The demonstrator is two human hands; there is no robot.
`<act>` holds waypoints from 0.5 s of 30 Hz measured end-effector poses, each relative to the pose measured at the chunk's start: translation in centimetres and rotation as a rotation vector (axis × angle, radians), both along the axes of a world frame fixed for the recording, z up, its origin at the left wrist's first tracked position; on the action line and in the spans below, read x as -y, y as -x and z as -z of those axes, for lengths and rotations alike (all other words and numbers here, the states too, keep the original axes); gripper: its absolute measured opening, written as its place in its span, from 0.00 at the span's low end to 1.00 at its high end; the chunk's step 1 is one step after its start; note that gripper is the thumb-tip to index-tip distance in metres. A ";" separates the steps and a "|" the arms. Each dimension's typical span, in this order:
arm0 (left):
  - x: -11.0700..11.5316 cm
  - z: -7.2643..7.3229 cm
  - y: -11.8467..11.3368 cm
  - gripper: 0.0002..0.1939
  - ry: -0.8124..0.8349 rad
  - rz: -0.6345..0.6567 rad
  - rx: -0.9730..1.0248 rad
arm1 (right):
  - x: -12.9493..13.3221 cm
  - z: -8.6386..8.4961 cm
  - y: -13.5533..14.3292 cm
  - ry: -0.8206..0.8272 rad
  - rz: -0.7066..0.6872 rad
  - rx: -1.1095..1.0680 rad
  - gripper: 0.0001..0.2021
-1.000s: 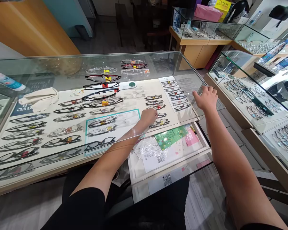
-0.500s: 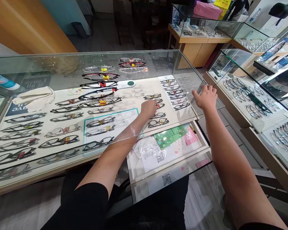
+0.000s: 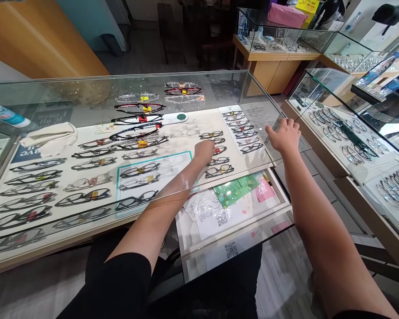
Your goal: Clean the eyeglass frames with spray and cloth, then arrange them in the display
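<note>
My left hand [image 3: 204,151] reaches into the glass display case with its fingers curled closed. It is at the left end of a pair of eyeglasses [image 3: 219,150] in a short column of frames; the fingertips are partly hidden behind the hand. Above it lies another pair of eyeglasses [image 3: 211,134], and nearer to me a dark-rimmed pair [image 3: 219,170]. My right hand [image 3: 284,136] rests on the glass edge at the case's right end, fingers spread and holding nothing.
Rows of eyeglasses fill the case's left side, near a beige cloth [image 3: 49,137]. Below my arms, an open drawer [image 3: 235,235] holds papers and a green card [image 3: 235,190]. Another glass showcase [image 3: 348,133] stands to the right. A spray can [image 3: 6,114] lies far left.
My left hand has shifted slightly left, so more of the eyeglasses beside it shows. My right hand stays on the glass edge.
</note>
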State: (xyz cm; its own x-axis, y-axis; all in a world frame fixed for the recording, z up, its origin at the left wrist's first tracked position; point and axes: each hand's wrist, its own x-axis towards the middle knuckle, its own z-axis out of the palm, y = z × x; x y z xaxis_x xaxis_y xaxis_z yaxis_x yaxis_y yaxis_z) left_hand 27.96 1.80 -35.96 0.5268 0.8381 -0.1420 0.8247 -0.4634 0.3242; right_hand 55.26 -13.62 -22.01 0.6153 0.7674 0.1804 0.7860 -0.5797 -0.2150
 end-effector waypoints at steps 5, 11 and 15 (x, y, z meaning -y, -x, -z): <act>0.4 -0.3 0.4 0.15 -0.039 -0.026 -0.021 | 0.0 0.1 -0.1 -0.001 -0.006 0.017 0.38; 0.5 -0.7 0.5 0.15 -0.044 -0.007 -0.014 | 0.0 0.3 -0.3 -0.033 -0.021 -0.002 0.38; 0.5 -0.7 0.5 0.16 -0.039 -0.002 -0.017 | 0.0 0.2 -0.2 -0.026 -0.011 -0.008 0.39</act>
